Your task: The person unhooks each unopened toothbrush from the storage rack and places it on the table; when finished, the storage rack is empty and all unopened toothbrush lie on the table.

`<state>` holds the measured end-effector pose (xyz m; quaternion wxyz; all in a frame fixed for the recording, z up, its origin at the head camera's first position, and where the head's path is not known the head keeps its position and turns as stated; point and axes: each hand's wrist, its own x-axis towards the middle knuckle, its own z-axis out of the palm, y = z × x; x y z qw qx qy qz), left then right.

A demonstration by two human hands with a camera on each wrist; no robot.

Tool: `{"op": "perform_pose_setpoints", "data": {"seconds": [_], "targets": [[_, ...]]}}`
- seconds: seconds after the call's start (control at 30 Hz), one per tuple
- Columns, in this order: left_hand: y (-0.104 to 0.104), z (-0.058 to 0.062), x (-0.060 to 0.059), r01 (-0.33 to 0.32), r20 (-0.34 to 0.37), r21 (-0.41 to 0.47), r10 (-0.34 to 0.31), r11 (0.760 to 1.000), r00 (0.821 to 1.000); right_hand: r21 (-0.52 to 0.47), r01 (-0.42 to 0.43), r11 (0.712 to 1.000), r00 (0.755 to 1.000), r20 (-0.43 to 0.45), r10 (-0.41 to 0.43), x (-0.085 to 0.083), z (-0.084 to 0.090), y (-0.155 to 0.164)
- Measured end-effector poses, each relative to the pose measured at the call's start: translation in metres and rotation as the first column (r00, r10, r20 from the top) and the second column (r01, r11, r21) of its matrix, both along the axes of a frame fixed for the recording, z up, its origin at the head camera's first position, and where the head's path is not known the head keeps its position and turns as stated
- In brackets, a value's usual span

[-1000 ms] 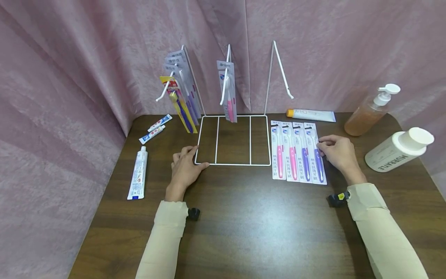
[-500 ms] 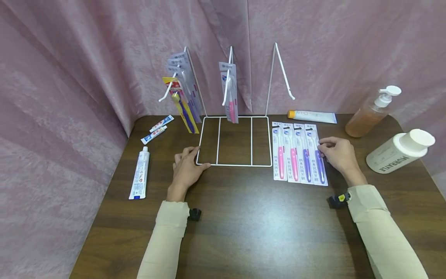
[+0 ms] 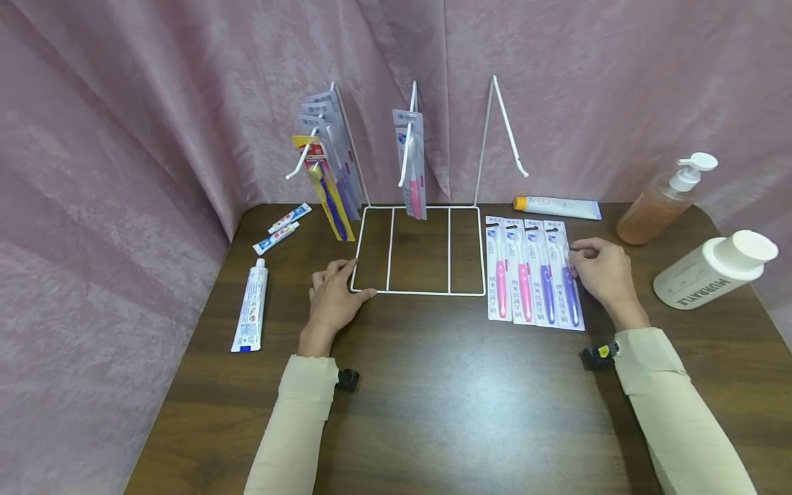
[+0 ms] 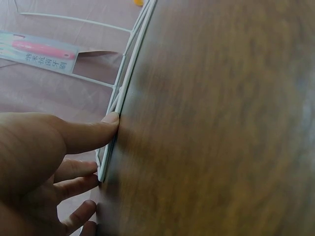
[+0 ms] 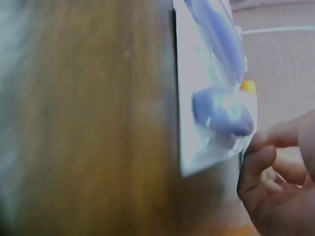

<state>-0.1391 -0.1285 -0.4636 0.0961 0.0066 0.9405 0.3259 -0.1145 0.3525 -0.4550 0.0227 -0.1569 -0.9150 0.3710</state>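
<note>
The left hand (image 3: 331, 302) presses flat on the wire rack (image 3: 418, 251), steadying it, while the right hand (image 3: 603, 275) apparently pinches the outermost of 4 toothbrush packs (image 3: 564, 275).

right hand (image 3: 603, 273) | edged up along purple toothbrush pack (image 3: 564, 275) | fingertips lifting its edge

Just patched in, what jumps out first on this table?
The white wire rack stands mid-table, with carded toothbrushes hung on two of its hooks. The left hand rests on its front left corner. To its right the right hand pinches the purple toothbrush pack, outermost of four packs lying side by side.
</note>
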Motion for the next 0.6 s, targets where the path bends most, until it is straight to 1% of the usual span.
{"op": "perform_pose_setpoints", "data": {"seconds": [0.1,0.17,0.2,0.27,0.37,0.4,0.43,0.5,0.6], "targets": [[-0.001,-0.003,-0.003,-0.001,0.008,0.012,0.001,1.0,1.0,-0.02,-0.006,1.0,0.997,-0.071,0.005,-0.007,0.009,-0.018],[-0.003,-0.004,-0.004,-0.001,0.01,0.015,0.001,1.0,1.0,-0.062,-0.043,0.997,0.991,-0.126,0.035,-0.014,0.018,-0.038],[-0.004,-0.005,-0.005,0.001,0.01,0.015,-0.001,1.0,1.0,-0.086,-0.069,0.994,0.985,-0.166,0.054,-0.019,0.023,-0.049],[-0.004,-0.005,-0.006,0.0,0.012,0.02,-0.001,1.0,1.0,-0.146,-0.131,0.981,0.963,-0.255,0.09,-0.03,0.035,-0.073],[-0.005,-0.007,-0.007,-0.001,0.017,0.021,0.001,1.0,1.0,-0.211,-0.237,0.948,0.912,-0.383,0.143,-0.05,0.052,-0.111],[-0.005,-0.007,-0.008,-0.003,0.02,0.021,0.002,1.0,1.0,-0.225,-0.272,0.935,0.896,-0.412,0.162,-0.056,0.058,-0.123],[-0.005,-0.007,-0.007,-0.004,0.021,0.019,0.004,1.0,1.0,-0.24,-0.303,0.922,0.884,-0.433,0.178,-0.061,0.064,-0.135],[-0.005,-0.008,-0.007,-0.007,0.022,0.016,0.006,1.0,1.0,-0.241,-0.349,0.906,0.861,-0.463,0.209,-0.072,0.076,-0.156],[-0.004,-0.008,-0.006,-0.008,0.018,0.012,0.008,1.0,1.0,-0.247,-0.398,0.883,0.837,-0.492,0.24,-0.083,0.092,-0.182]]}}
